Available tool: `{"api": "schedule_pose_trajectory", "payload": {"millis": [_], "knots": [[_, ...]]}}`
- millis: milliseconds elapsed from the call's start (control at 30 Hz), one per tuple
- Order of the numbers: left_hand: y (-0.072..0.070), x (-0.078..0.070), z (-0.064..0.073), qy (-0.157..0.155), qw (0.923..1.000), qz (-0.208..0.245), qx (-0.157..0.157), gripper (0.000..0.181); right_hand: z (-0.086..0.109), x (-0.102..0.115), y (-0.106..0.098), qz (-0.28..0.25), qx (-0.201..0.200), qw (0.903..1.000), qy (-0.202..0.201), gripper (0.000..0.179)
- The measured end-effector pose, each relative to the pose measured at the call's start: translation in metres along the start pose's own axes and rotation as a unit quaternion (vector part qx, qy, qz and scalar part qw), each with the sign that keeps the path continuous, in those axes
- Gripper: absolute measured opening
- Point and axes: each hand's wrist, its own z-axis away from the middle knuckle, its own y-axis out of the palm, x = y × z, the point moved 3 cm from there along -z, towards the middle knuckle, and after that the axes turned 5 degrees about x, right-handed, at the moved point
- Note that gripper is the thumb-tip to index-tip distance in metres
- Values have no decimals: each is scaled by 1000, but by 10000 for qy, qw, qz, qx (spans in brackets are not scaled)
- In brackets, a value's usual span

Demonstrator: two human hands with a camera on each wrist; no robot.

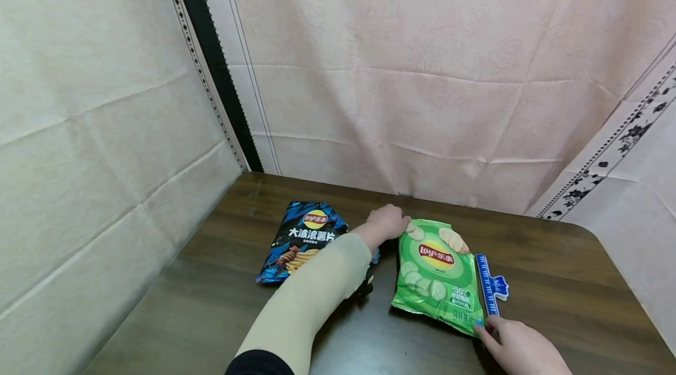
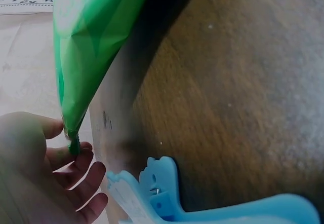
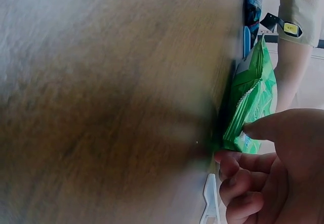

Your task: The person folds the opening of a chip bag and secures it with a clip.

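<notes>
A green bag of potato chips (image 1: pixel 438 275) is held at two opposite corners. My left hand (image 1: pixel 387 223) pinches its far left corner; the left wrist view shows the thumb and index finger on the crimped tip (image 2: pixel 75 145). With thumb and forefinger my right hand (image 1: pixel 523 347) grips the near right corner, also seen in the right wrist view, where the bag (image 3: pixel 248 102) stands tilted over the table's surface. A blue bag clip (image 1: pixel 487 284) lies along the bag's right edge. Another light blue clip (image 2: pixel 167 193) lies close below the left hand in its wrist view.
A dark blue bag of chips (image 1: pixel 298 240) lies on the left of the brown wooden table (image 1: pixel 211 304), partly hidden behind my left sleeve (image 1: pixel 317 281). Pale cloth (image 1: pixel 422 70) hangs behind the table and at both sides.
</notes>
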Motion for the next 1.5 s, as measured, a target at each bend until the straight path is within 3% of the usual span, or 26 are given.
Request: {"api": "schedule_pose_trajectory", "payload": {"millis": [367, 733, 1033, 1500], "knots": [[-3, 2, -5, 229, 9951, 948, -138, 39, -1, 0, 1, 37, 65, 10000, -10, 35], [-12, -2, 0, 668, 9776, 1985, -204, 28, 0, 1, 3, 64, 11, 10000, -66, 34], [-32, -12, 21, 1090, 9617, 2504, -215, 19, 0, 0, 3, -60, -12, 9999, -95, 30], [-56, -20, 51, 1716, 9450, 2739, -511, 7, -1, 0, 3, -57, -14, 9997, -227, 29]]}}
